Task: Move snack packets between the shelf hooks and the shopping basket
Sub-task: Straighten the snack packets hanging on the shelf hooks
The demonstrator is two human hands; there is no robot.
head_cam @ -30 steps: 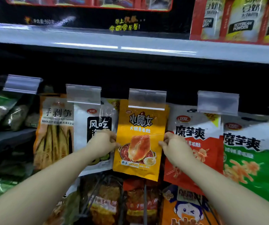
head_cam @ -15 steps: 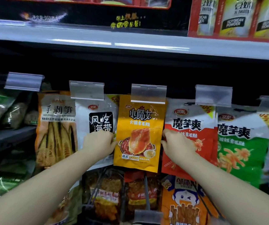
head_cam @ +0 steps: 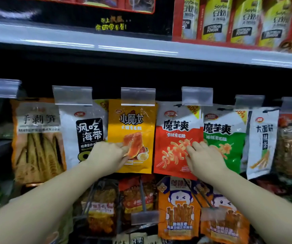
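A person stands close to a shop shelf, both bare arms reaching forward to a row of snack packets hanging from hooks. Each hook ends in a clear plastic price-tag holder.

The left hand (head_cam: 109, 155) is on the yellow packet (head_cam: 132, 124), which hangs from the middle hook under its tag holder (head_cam: 138, 96). The fingers (head_cam: 124, 149) and thumb are closed on the packet's left edge, about halfway down, pinching it beside the picture of a red food slice. The packet hangs roughly straight, not lifted off its hook.

The right hand (head_cam: 204, 158) rests on the red and white packet (head_cam: 175, 138) just to the right, which touches the yellow one edge to edge. Its fingers (head_cam: 190, 150) are spread and lie flat against the lower front of the packet; they grip nothing.

To the left of the yellow packet hangs a white packet with a black label (head_cam: 82, 127), partly hidden behind the left wrist, and beyond it a packet showing bamboo shoots (head_cam: 36, 143). To the right of the red packet hangs a green and white packet (head_cam: 227, 136), then a narrow white packet (head_cam: 263, 141).

Below the hands, a lower row holds orange cartoon-face packets (head_cam: 178, 208) and clear bags of brown snacks (head_cam: 100, 208). Above, a grey shelf (head_cam: 88, 39) carries yellow soybean powder bags (head_cam: 214, 20) in a red tray. No shopping basket shows.
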